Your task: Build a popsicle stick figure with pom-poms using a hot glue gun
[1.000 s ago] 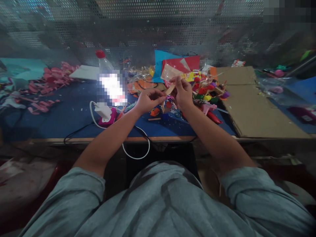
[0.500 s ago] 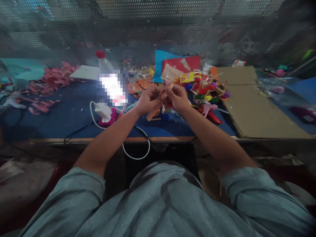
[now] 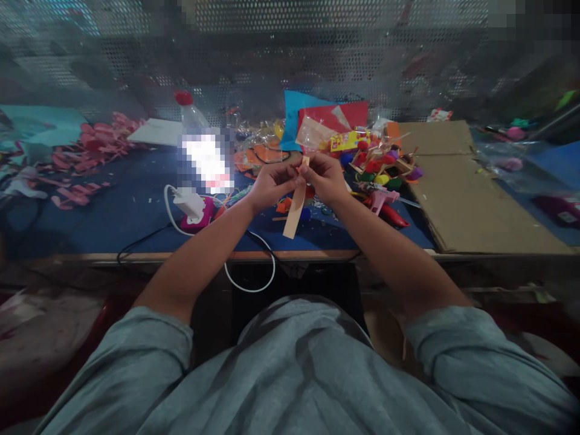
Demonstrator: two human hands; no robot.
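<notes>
A flat, light tan strip [image 3: 295,212], like thin wood or card, hangs down from between my two hands above the blue table. My left hand [image 3: 275,184] pinches it near its upper part, thumb against the fingers. On the other side my right hand [image 3: 327,176] grips its top end, which pokes up between the fingertips. Whether anything smaller is held with the strip is hidden by the fingers. Right behind and beside my right hand lies a heap of colourful pompoms and small wooden pieces [image 3: 380,166]. A pink glue gun [image 3: 383,199] rests just right of it.
A white plug [image 3: 189,205] sits in a magenta power block [image 3: 199,222], its white cable [image 3: 274,272] looping over the table edge. Behind it stands a red-capped bottle [image 3: 185,99]. Pink pieces [image 3: 97,145] pile up left; flat cardboard [image 3: 480,205] covers the right. Red sheet [image 3: 357,115] lies behind.
The tan strip has swung from slanting left to hanging more steeply, and more of it shows below my hands. Both hands stay nearly in place.
</notes>
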